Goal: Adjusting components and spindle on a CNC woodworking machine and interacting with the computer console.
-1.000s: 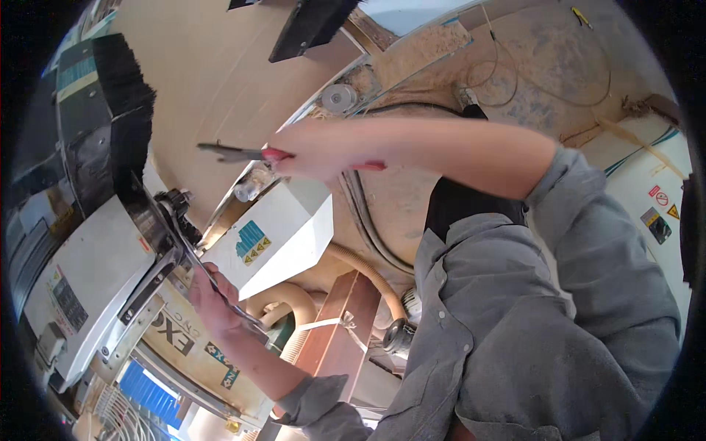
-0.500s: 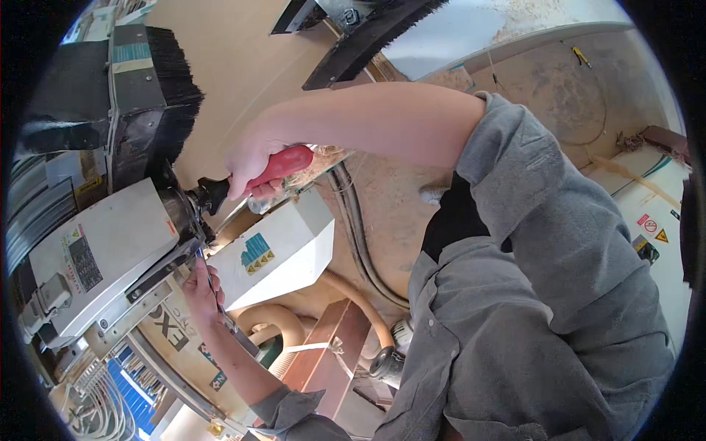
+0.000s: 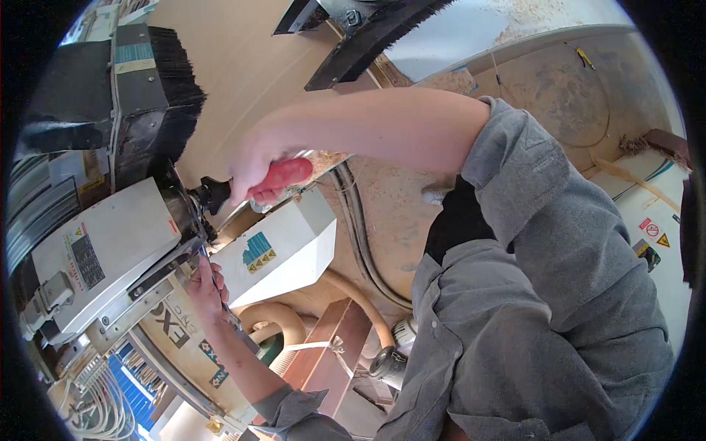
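Observation:
My right hand [image 3: 251, 165] is closed around the red handle [image 3: 290, 173] of a tool whose working end I cannot make out. Its fingers are against a black tapered piece [image 3: 215, 194] at the end of a white spindle motor [image 3: 107, 250]. Lower down, my left hand [image 3: 207, 287] is wrapped round a slim metal wrench [image 3: 234, 319]. The wrench's upper end reaches up to the metal bracket [image 3: 193, 244] under the spindle. Its exact contact there is hidden.
A black brush skirt [image 3: 173, 88] stands above the spindle, beside a brown board [image 3: 243, 44]. Below is a white angular housing [image 3: 294, 242] with warning stickers. Dark hoses [image 3: 357, 220] and a tan duct [image 3: 360, 301] run down near my body. A reddish-brown beam [image 3: 334, 349] lies below.
My right hand and the red handle have dipped slightly, with the handle's free end lower. My left hand stays on the wrench in nearly the same place.

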Action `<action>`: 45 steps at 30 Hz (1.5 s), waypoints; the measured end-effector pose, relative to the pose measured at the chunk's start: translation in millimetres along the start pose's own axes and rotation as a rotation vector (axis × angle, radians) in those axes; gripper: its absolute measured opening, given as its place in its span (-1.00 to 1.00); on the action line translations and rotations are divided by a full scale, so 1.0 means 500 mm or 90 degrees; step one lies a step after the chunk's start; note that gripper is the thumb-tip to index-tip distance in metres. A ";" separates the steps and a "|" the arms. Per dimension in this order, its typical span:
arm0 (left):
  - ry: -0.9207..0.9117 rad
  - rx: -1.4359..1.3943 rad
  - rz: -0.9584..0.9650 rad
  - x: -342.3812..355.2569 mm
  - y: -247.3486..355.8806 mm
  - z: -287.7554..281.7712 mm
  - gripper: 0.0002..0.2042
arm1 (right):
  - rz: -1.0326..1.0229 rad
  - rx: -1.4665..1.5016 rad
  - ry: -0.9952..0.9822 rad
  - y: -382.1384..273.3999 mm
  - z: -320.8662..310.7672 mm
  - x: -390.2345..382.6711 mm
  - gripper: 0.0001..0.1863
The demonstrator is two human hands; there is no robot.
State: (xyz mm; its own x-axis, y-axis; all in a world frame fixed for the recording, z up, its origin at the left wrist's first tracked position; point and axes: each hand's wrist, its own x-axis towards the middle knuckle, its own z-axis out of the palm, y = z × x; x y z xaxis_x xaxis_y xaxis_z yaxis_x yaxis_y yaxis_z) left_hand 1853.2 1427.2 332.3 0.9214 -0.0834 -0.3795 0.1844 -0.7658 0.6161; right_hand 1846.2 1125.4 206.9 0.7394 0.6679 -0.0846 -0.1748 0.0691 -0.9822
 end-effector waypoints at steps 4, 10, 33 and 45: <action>-0.018 -0.026 0.007 0.008 -0.007 0.002 -0.60 | 0.010 0.020 -0.049 0.002 -0.015 0.000 -0.63; -0.024 -0.036 0.013 0.008 -0.008 -0.003 -0.61 | 0.031 -0.063 -0.092 -0.022 -0.057 0.023 -0.65; -0.017 0.019 0.101 0.082 -0.048 -0.043 -0.64 | 0.085 0.239 0.157 -0.039 0.144 -0.145 -0.82; 0.142 0.521 0.316 0.034 -0.018 -0.006 -0.50 | 0.140 0.320 0.186 -0.050 0.156 -0.135 -0.81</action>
State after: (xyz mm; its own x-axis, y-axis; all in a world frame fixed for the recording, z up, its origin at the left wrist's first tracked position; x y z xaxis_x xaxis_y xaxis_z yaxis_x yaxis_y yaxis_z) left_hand 1868.3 1434.4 322.2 0.8893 -0.4571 -0.0152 -0.4574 -0.8888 -0.0295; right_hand 1749.9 1136.3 250.4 0.7863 0.4807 -0.3883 -0.5754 0.3406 -0.7435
